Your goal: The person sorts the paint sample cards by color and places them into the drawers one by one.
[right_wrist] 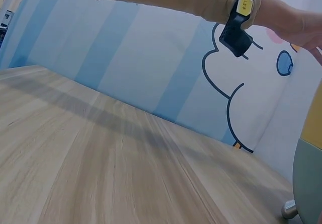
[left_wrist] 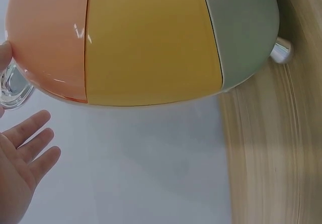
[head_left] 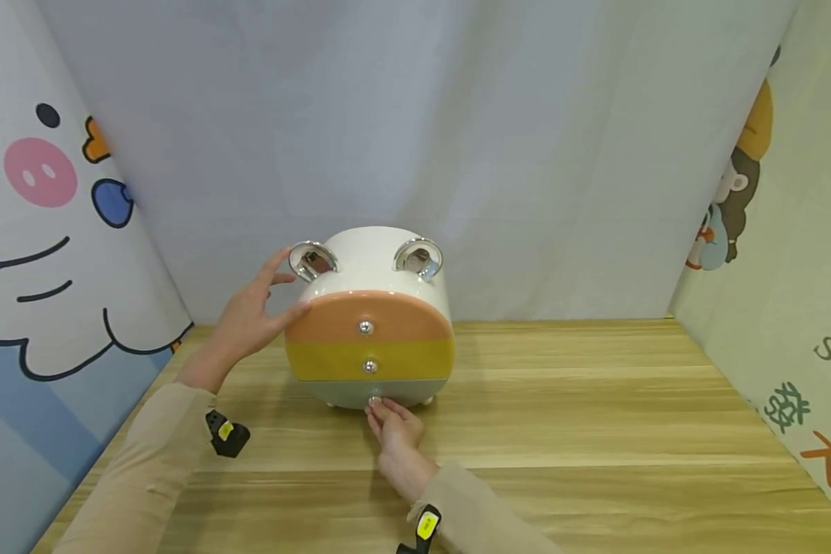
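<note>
A small rounded storage box (head_left: 370,258) with a white shell stands on the table. Its front has an orange drawer (head_left: 328,319), a yellow drawer (head_left: 328,360) and a grey-green drawer (head_left: 328,391), each with a silver knob. My left hand (head_left: 245,317) touches its upper left side, thumb at the orange front's edge and index finger by the silver ear-like ring (head_left: 315,261); the other fingers spread loosely in the left wrist view. Low at the front, my right hand (head_left: 398,438) pinches the bottom knob (head_left: 374,400), partly hidden by the fingertips. All three drawers sit flush.
The wood-grain table (head_left: 561,408) extends to both sides of the box. A pale curtain (head_left: 526,154) hangs behind, with cartoon-printed panels at left (head_left: 14,254) and right (head_left: 789,308). Short silver feet (left_wrist: 282,51) hold the box up. Black wrist devices (head_left: 227,435) hang by both sleeves.
</note>
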`<action>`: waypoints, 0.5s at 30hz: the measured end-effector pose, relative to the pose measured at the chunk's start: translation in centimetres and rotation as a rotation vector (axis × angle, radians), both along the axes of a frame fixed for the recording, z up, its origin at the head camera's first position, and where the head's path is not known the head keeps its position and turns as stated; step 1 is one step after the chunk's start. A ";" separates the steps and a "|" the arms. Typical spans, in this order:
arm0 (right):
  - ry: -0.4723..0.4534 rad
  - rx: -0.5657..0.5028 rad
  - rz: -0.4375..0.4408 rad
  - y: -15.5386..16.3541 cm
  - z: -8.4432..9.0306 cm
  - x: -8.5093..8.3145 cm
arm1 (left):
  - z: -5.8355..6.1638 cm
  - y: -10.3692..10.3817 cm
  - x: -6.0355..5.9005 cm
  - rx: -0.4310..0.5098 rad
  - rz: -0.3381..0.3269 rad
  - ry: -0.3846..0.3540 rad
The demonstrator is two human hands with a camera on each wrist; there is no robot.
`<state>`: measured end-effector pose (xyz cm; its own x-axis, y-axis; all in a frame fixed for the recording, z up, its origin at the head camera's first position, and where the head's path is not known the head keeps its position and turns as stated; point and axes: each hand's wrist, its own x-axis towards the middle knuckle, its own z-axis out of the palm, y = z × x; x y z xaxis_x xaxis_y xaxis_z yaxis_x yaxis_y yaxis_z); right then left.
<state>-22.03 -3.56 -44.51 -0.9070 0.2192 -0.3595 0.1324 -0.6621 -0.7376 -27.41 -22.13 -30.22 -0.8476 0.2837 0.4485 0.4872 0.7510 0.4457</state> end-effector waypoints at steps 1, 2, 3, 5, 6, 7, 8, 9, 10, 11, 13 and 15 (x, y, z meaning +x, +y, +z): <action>0.000 -0.002 -0.005 0.0 0.0 0.0 | 0.0 0.0 0.0 0.001 0.000 -0.002; -0.002 0.000 -0.006 0.0 0.0 0.0 | 0.1 0.0 0.1 0.002 -0.001 -0.004; -0.005 0.004 -0.004 0.0 0.1 0.0 | 0.1 0.1 0.1 0.002 -0.001 -0.005; -0.008 0.023 0.007 0.0 0.1 0.0 | 0.1 0.1 0.1 0.003 -0.003 -0.006; -0.009 0.035 0.014 0.0 0.1 0.1 | 0.2 0.1 0.1 0.003 -0.004 -0.007; -0.011 0.052 0.022 0.1 0.1 0.1 | 0.2 0.1 0.1 0.004 -0.004 -0.009; -0.012 0.071 0.031 0.1 0.1 0.1 | 0.2 0.1 0.1 0.004 -0.004 -0.010; -0.010 0.089 0.040 0.2 0.0 0.2 | 0.2 0.1 0.1 0.004 -0.004 -0.011; -0.009 0.111 0.046 0.2 0.0 0.2 | 0.1 0.2 0.1 0.005 -0.004 -0.013; -0.008 0.135 0.053 0.3 0.0 0.3 | 0.1 0.2 0.1 0.007 -0.005 -0.017; -0.005 0.185 0.068 0.6 -0.1 0.5 | 0.1 0.1 0.1 0.009 -0.005 -0.020; 0.000 0.237 0.083 1.0 -0.1 0.7 | 0.1 0.1 0.1 0.015 -0.007 -0.022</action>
<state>-21.33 -2.61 -44.64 -0.9255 0.2218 -0.3070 0.1793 -0.4573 -0.8710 -27.27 -22.03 -30.12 -0.8553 0.2833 0.4338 0.4824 0.7408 0.4675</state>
